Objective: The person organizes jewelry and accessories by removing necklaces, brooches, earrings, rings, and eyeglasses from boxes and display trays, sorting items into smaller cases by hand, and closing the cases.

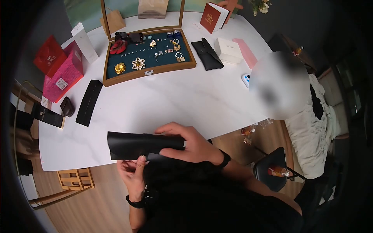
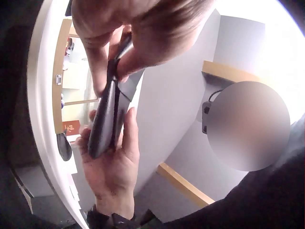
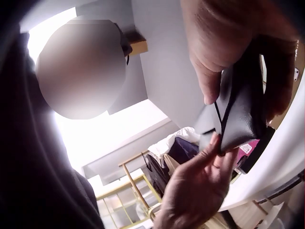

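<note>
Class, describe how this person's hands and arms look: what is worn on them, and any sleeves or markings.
The left hand and right hand are bare, without gloves. A black left wristband and a black right wristband circle the wrists; no markings can be made out on either. No sleeve covers the visible forearms. The top is black.

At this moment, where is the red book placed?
In the head view, the red book stands near the far edge of the table, right of the open jewellery case, beyond the black pouch and white box.
</note>
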A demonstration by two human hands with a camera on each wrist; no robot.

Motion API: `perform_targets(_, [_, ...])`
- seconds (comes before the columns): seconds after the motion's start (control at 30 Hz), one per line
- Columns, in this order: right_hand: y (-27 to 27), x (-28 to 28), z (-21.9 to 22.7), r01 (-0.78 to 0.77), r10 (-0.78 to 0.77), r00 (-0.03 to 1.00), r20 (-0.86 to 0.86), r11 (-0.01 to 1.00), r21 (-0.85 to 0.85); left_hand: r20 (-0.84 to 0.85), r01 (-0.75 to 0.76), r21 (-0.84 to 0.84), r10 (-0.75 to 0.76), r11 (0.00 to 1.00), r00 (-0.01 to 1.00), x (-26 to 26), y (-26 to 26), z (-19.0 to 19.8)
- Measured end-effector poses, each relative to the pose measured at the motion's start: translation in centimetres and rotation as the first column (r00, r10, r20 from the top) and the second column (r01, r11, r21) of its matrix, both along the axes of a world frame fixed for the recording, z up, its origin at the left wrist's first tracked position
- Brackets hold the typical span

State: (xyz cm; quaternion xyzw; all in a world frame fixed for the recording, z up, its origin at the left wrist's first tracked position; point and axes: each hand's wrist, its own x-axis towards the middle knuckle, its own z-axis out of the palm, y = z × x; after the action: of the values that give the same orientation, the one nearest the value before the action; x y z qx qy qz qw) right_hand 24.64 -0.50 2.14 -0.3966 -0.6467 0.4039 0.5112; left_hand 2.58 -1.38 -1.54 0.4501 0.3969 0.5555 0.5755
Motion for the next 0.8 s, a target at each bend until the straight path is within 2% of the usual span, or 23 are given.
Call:
perform_targets(0.03, [-0.3, 0.6, 0.0, -0.037, 0.032, 0.998, -0.053, 0.993, -0.114, 0.050, -0.037, -0.044, 0.040, 0.998, 0.998, 0.1, 0.2, 0.2])
perform_targets(0.07, [-0.4, 1.0, -0.2, -0.039, 0.034, 0.998, -0.050, 0.993, -0.113, 0.053, -0.039, -0.043, 0.042, 0.998, 0.998, 0.1, 0.3, 0.1])
perform_targets(0.13, [-0.5, 1.6, -0.7, -0.070, 0.055, 0.995, -0.078, 0.976, -0.205, 0.049, 0.039, -0.078, -0.035, 0.996, 0.998, 0.1, 0.3, -0.1])
perform_targets(0.3, [-0.6, 3.0, -1.2, -0.045, 0.020, 0.996, -0.092, 0.961, -0.272, 0.105, 0.109, -0.001, -0.108, 0.994, 0.989, 0.6, 0.1, -1.1])
perform_targets(0.37, [-0.3, 4.4, -1.2, 0.053, -0.069, 0.996, -0.060, 0.970, -0.238, 0.171, 0.183, 0.084, -0.195, 0.979, 0.966, 1.0, 0.7, -0.2])
perform_targets(0.4, [0.4, 5.2, -1.2, 0.109, -0.145, 0.974, -0.171, 0.972, -0.208, 0.124, 0.150, 0.005, -0.150, 0.989, 0.981, 1.4, 0.5, 1.8])
perform_targets(0.43, [1.0, 7.2, -0.7, 0.214, -0.247, 0.965, -0.093, 0.937, -0.275, 0.092, 0.145, -0.006, -0.144, 0.989, 0.985, 1.1, 0.6, 1.7])
perform_targets(0.47, [1.9, 8.9, 0.0, 0.377, -0.386, 0.922, 0.018, 0.889, -0.261, 0.061, 0.140, -0.014, -0.139, 0.990, 0.989, 0.7, 0.7, 1.4])
perform_targets(0.53, [4.3, 12.4, 0.1, 0.481, -0.536, 0.830, -0.155, 0.828, -0.288, 0.066, 0.135, -0.011, -0.134, 0.991, 0.989, 0.1, 1.0, 0.7])
perform_targets(0.57, [5.5, 14.7, -0.5, 0.491, -0.555, 0.808, -0.198, 0.820, -0.293, 0.068, 0.134, -0.010, -0.133, 0.991, 0.989, 0.0, 1.1, 0.5])
perform_targets(0.67, [8.3, 19.1, -0.9, 0.658, -0.688, 0.725, -0.017, 0.701, -0.275, 0.079, 0.146, -0.029, -0.143, 0.989, 0.987, 0.2, 1.0, 0.7])
perform_targets(0.7, [8.5, 20.4, -1.1, 0.659, -0.688, 0.725, -0.016, 0.701, -0.274, 0.080, 0.146, -0.028, -0.143, 0.989, 0.986, 0.1, 1.0, 0.6])
perform_targets(0.77, [8.6, 22.3, -1.0, 0.689, -0.653, 0.725, 0.220, 0.695, -0.206, 0.067, 0.185, -0.025, -0.183, 0.982, 0.981, 0.1, 0.9, 0.4])
perform_targets(0.8, [8.3, 23.0, -0.9, 0.685, -0.648, 0.728, 0.225, 0.698, -0.208, 0.072, 0.179, -0.030, -0.177, 0.983, 0.982, 0.1, 0.9, 0.3])
